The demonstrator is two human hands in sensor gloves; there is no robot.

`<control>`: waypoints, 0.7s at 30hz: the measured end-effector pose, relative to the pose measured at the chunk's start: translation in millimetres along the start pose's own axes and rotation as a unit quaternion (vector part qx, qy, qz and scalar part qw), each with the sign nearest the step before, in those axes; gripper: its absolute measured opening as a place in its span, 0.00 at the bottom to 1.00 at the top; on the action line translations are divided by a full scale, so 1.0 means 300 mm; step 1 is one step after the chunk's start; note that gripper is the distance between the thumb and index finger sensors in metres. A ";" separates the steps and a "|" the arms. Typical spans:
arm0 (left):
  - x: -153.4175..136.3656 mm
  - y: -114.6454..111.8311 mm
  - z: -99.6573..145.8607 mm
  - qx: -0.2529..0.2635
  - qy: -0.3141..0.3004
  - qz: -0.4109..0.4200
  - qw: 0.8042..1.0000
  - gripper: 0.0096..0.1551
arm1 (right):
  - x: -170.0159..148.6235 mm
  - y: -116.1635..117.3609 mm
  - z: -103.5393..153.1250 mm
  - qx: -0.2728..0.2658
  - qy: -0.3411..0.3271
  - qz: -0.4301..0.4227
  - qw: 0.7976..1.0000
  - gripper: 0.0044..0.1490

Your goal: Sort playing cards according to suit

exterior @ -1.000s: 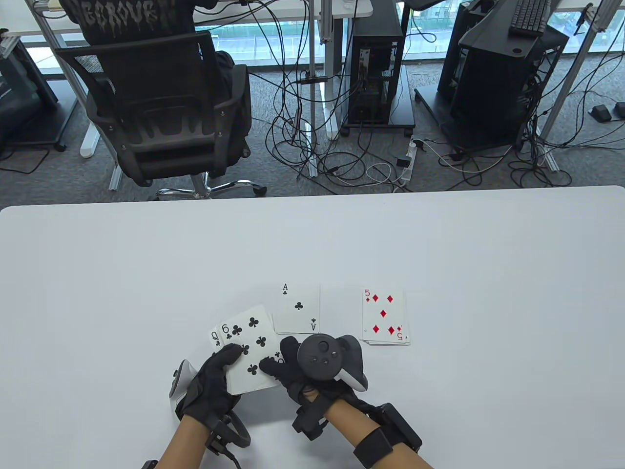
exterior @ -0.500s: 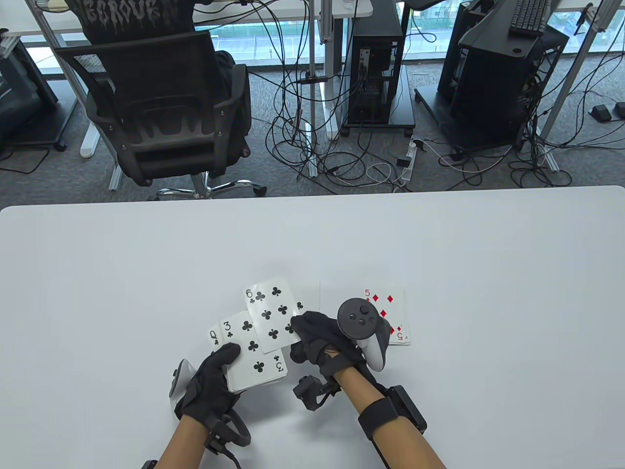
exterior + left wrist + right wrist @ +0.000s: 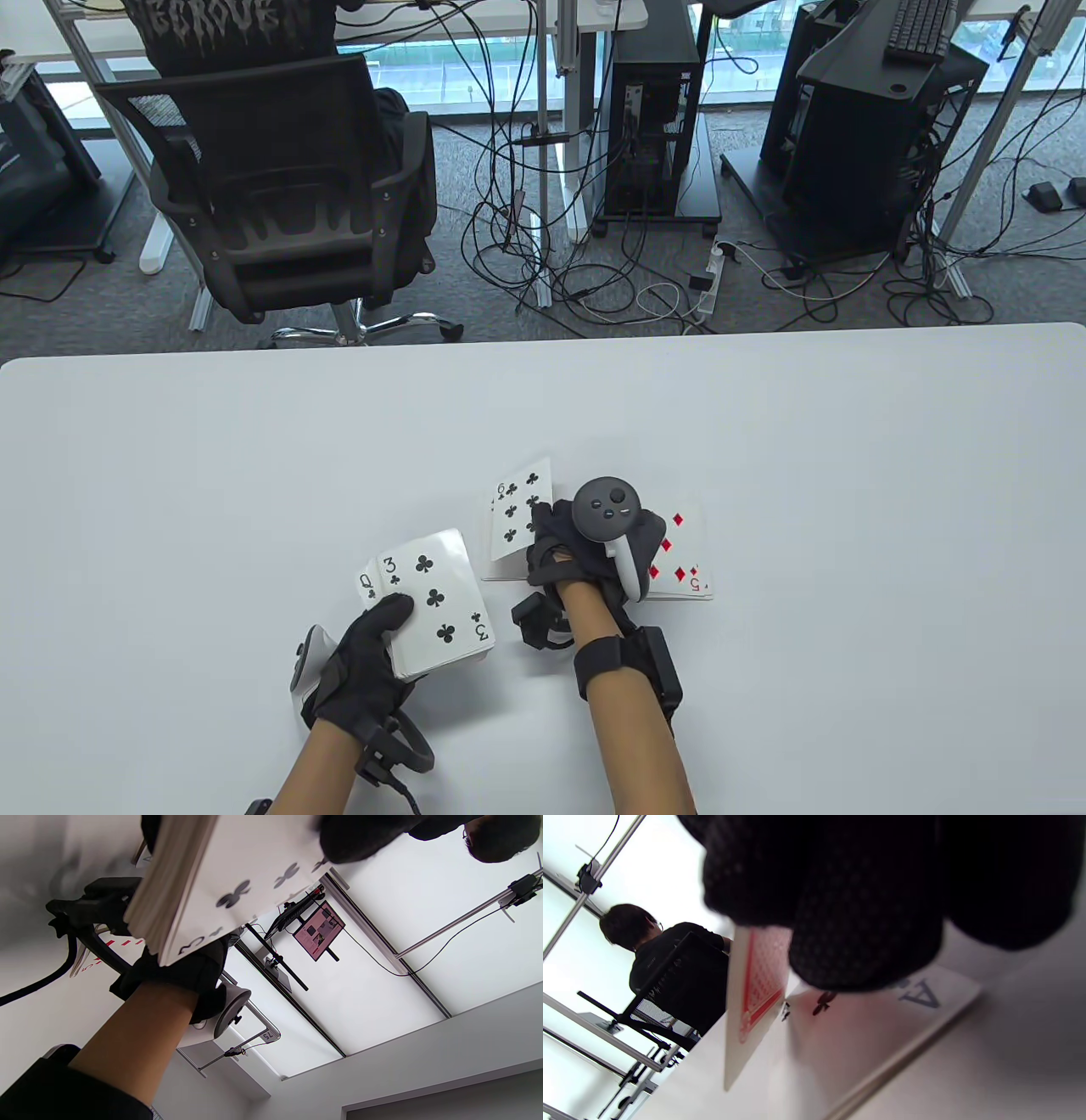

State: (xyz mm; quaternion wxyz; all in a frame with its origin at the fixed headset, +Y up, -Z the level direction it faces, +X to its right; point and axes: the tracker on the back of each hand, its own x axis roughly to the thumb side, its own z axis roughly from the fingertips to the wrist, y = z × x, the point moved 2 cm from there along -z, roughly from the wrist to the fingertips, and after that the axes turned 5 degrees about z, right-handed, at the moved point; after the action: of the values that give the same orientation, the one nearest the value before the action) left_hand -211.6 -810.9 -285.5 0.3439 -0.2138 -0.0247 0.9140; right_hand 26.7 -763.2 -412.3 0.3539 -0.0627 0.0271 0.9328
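Deck point(image 3: 178, 887) with club card on top; right hand point(image 3: 178, 969) beyond

A white table point(image 3: 254, 475) with rounded far corners carried two small piles of cards near its front middle. The club pile point(image 3: 501, 570), an ace on top in the right wrist view, lay just left of the diamond pile point(image 3: 691, 586), whose top card was a five, face up.

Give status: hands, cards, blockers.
Left hand grips deck, 3 of clubs on top. Right hand pinches 6 of clubs over club pile. No blockers.
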 end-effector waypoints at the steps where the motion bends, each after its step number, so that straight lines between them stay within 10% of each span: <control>1: 0.000 0.000 0.000 0.000 0.000 0.000 1.000 0.35 | 0.006 0.013 -0.004 0.007 0.000 0.035 0.999 0.27; 8: 0.003 0.001 0.000 0.001 -0.001 0.001 1.000 0.35 | 0.049 0.080 -0.021 0.052 -0.003 0.286 0.957 0.31; 21: 0.003 0.003 0.001 0.004 0.001 -0.001 1.000 0.35 | 0.082 0.090 0.002 0.039 -0.062 0.393 0.916 0.36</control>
State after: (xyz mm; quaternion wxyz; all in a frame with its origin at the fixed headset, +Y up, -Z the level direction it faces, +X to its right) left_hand -213.0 -811.1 -285.6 0.3454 -0.2136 -0.0209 0.9136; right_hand -9.4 -767.2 -414.9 -0.0384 0.0246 0.0644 0.9969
